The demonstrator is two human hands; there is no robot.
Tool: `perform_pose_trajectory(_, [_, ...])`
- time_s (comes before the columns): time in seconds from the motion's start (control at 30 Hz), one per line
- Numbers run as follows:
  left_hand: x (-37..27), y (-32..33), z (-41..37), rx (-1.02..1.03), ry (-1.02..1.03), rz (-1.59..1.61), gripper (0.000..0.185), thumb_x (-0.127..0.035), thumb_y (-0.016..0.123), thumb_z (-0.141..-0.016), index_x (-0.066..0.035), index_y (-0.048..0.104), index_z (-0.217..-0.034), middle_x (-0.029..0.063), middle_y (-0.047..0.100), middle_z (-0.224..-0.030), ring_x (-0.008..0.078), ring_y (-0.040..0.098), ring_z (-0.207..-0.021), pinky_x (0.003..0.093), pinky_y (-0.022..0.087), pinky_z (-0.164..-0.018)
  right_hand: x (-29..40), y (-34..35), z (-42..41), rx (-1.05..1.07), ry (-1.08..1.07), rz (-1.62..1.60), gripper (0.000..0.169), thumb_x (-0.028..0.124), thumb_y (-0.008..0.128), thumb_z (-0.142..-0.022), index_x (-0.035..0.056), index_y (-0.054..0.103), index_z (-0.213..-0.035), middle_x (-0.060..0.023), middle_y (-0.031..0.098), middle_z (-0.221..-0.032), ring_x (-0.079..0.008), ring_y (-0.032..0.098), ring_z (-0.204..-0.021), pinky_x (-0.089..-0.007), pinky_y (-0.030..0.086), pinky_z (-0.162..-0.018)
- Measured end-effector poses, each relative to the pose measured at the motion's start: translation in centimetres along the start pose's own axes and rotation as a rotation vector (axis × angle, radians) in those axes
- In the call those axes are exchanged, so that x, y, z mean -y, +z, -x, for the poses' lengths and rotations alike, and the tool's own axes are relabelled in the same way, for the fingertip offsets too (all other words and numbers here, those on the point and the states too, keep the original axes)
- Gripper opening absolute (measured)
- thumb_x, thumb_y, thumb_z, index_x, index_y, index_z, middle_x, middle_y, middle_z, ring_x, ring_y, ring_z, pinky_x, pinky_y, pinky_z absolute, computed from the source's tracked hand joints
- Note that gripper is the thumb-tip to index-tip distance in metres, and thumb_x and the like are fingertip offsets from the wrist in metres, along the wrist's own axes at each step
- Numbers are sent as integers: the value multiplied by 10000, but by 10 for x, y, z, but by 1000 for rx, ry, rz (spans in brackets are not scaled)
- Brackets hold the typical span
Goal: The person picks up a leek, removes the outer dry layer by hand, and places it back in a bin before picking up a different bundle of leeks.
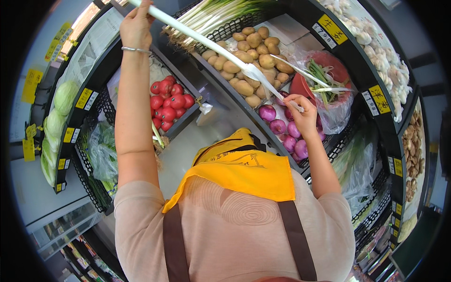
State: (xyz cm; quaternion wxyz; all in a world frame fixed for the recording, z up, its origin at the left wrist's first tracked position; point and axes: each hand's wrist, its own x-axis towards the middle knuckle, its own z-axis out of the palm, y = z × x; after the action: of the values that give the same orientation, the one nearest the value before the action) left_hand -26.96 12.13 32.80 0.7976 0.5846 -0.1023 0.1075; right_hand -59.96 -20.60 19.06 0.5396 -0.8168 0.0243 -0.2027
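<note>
My left hand (135, 26), raised at the top left with a bracelet on its wrist, grips a long green onion stalk (201, 40). The stalk slants down to the right across the potatoes. From its lower end a loose strip of pale outer skin (264, 81) stretches to my right hand (303, 114), which pinches it between thumb and fingers above the red onions (278, 126). Beside that hand stands a red bucket (338, 65) lined with a clear plastic bag, holding green and white onion trimmings (319, 79). The stalk's upper end runs out of view.
Potatoes (243, 88) fill the bin ahead, with a bundle of green onions (211, 17) behind it. Tomatoes (169, 102) lie in a bin by my left arm. Garlic (380, 56) sits on the right shelf, cabbages (58, 116) on the left. Black shelf edges carry price tags (377, 100).
</note>
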Motion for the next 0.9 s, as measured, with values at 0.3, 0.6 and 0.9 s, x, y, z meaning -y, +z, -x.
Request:
perform_pose_trajectory(0.3, [8, 25, -24, -62, -37, 17, 258, -204, 708, -831, 32, 635, -906, 78, 656, -859, 141, 610, -770, 251, 492, -667, 16, -23, 35, -138, 219, -240, 92, -26, 644, -817, 12, 568, -781, -51, 636, -882, -91, 556, -774, -219, 439, -689])
perform_pose_trajectory(0.6, [29, 65, -19, -81, -107, 39, 264, -196, 716, -824, 34, 616, -906, 98, 658, -856, 160, 611, -757, 279, 499, -669, 18, -33, 58, -291, 208, -619, 173, -68, 627, -806, 26, 489, -761, -133, 615, -914, -185, 607, -806, -289, 474, -759])
perform_pose_trajectory(0.9, [38, 31, -85, -240, -97, 7, 225, -146, 710, -821, 54, 614, -860, 132, 668, -791, 205, 633, -666, 313, 506, -545, -1, -87, 98, -526, 322, -576, 148, -26, 645, -815, 25, 507, -803, -114, 610, -937, -174, 593, -839, -285, 454, -792])
